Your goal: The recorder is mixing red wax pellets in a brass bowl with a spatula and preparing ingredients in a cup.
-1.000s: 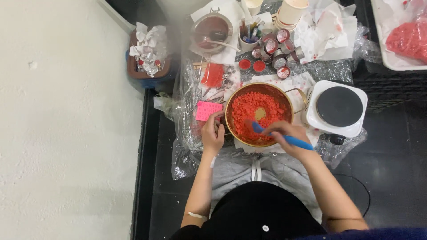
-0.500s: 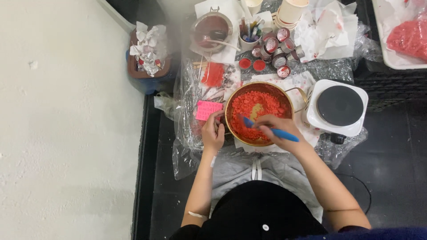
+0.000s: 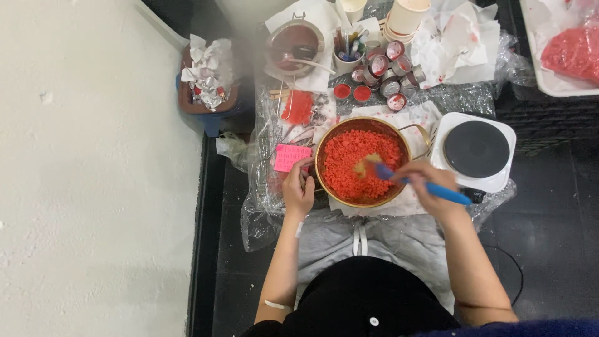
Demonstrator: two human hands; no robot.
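Pot (image 3: 324, 181) of red crumbs (image 3: 349, 165) sits on paper between your knees, just left of the white hotplate (image 3: 475, 155). Your spatula (image 3: 430, 187) has shifted since a second ago: the blue handle lay lower and further left, over the near rim; now it angles up from your right hand (image 3: 430, 187) toward the pot's middle, with the tip in a pale patch among the crumbs. That patch sat nearer the centre before; now it is right of centre, so the mass is being turned, not just prodded. Crumbs look loose and unmelted across most of the surface.

Grip, right: fingers closed around the spatula handle, about mid-length, knuckles over the pot's right rim. Hand has moved right, off the near edge.

Grip, left: your left hand (image 3: 298, 190) stays at the pot's left rim, fingers curled against the outer wall; how firmly it clamps, you cannot tell. A pink card (image 3: 291, 157) lies just beyond the fingertips, apart from them.

Behind the pot: small round tins (image 3: 380, 65), a cup of tools (image 3: 346, 53), a second pan (image 3: 293, 43) with a spoon, crumpled stained paper (image 3: 449, 43).
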